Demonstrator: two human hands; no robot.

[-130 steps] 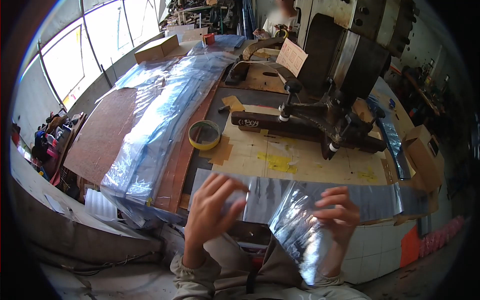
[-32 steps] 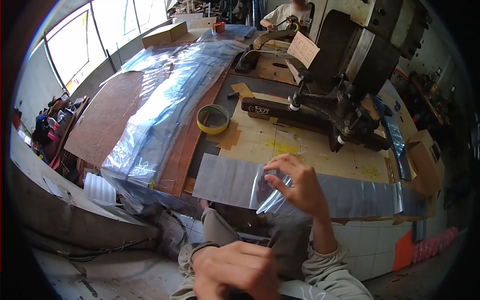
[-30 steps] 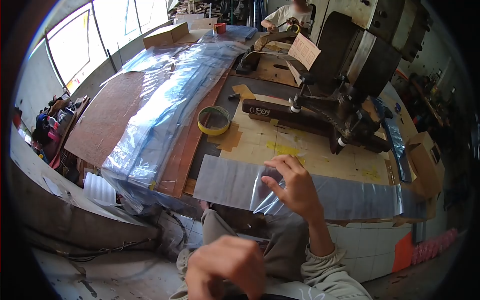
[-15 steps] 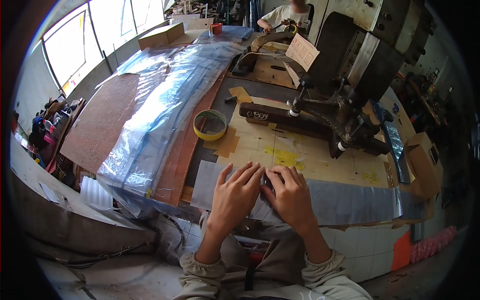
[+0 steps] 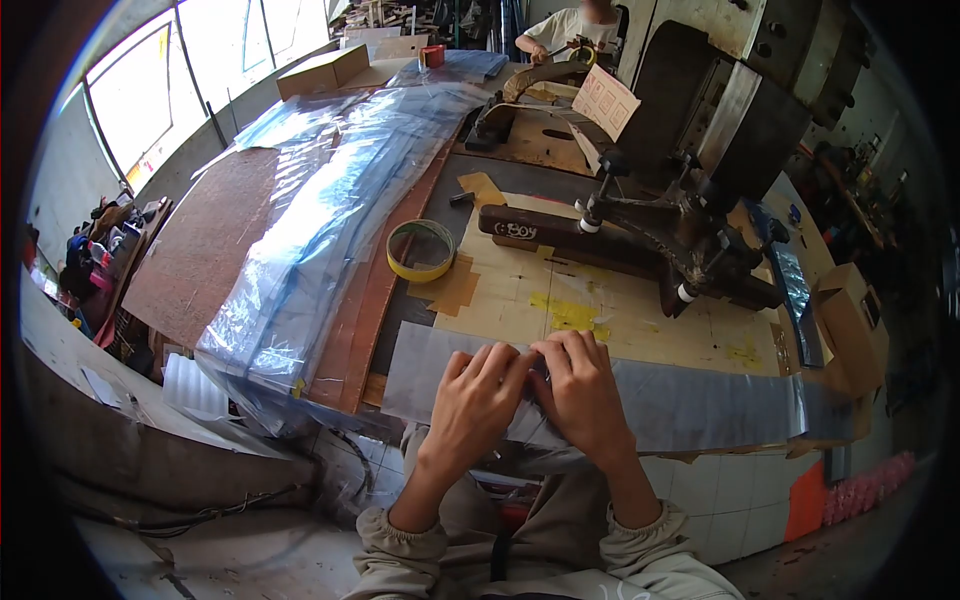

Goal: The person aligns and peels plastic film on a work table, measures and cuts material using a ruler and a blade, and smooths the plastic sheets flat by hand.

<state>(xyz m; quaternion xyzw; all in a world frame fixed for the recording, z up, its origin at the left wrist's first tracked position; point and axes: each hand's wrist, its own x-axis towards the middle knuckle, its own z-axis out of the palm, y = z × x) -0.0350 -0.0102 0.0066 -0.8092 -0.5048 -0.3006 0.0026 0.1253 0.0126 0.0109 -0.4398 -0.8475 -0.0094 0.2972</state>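
Observation:
My left hand (image 5: 475, 405) and my right hand (image 5: 582, 400) meet at the front edge of the table, fingertips almost touching. On both, the fingers are bent and pinched together. Whatever lies between the fingertips is hidden by the knuckles. Under and beside the hands runs a greyish translucent plastic sheet (image 5: 690, 408), spread along the table's near edge. Its left end (image 5: 408, 372) sticks out past my left hand. Beyond the fingers is a pale wooden board (image 5: 650, 345) with yellow tape scraps (image 5: 572, 315).
A yellow tape roll (image 5: 420, 255) stands left of a dark metal clamp bar (image 5: 560, 235) under a large press (image 5: 750, 130). Bluish plastic bags (image 5: 320, 220) cover the table's left side. An open cardboard box (image 5: 850, 315) sits right. Another person (image 5: 575, 35) works at the back.
The fingers of both hands have curled in more. My left hand has shifted slightly down and toward me; the right has barely moved. The plastic sheet lies about where it was.

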